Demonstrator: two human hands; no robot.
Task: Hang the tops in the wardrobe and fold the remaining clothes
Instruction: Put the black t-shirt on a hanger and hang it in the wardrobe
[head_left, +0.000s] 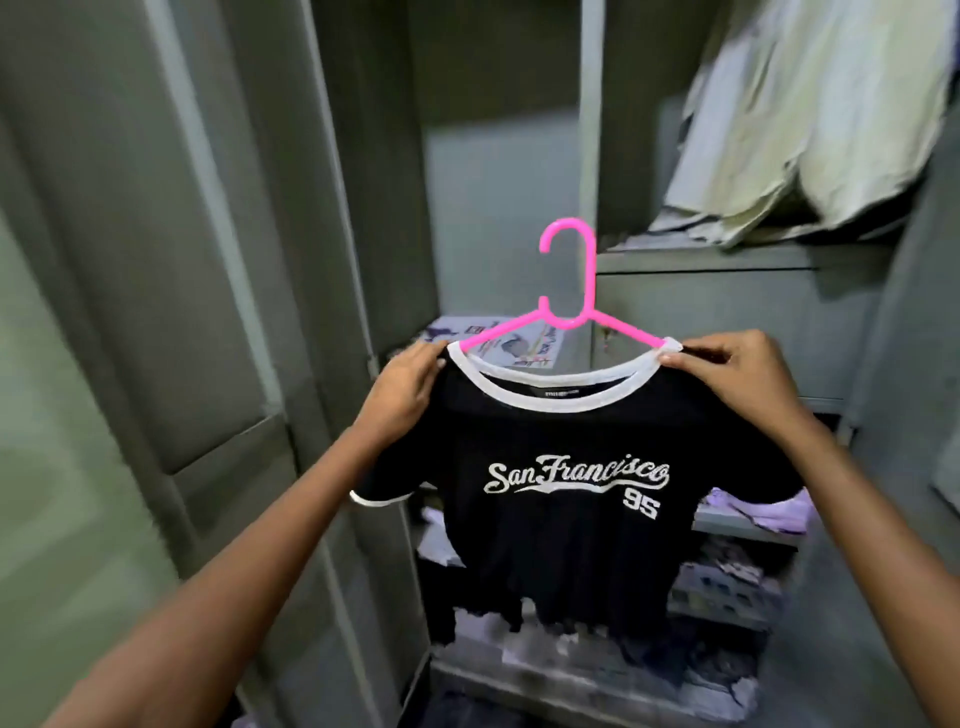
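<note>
Nearest to me, both forearms reach forward and up. My left hand (410, 382) pinches the left shoulder of the black T-shirt (561, 514) beside the collar, and my right hand (737, 374) pinches the right shoulder, fingers curled over the cloth and the hanger arm beneath it. The shirt hangs in the air between them, in front of the open wardrobe (509, 156), already threaded onto the pink hanger (569, 291).

I judge the step in hand to be settling this top on its hanger just ahead of hanging it. The next move calls for one hand to shift to the hook, lift it and catch it over a rail; I see no rail here, so I would have to look higher first.

The shirt is soft, matte knit with a white ribbed collar, white sleeve trim and cracked white script lettering. The hanger is smooth, glossy plastic, thin and round-sectioned, its hook open to the left. Behind, the wardrobe is grey painted metal with flat shelves; crumpled pale clothes (810, 119) are heaped on the upper right shelf.
</note>
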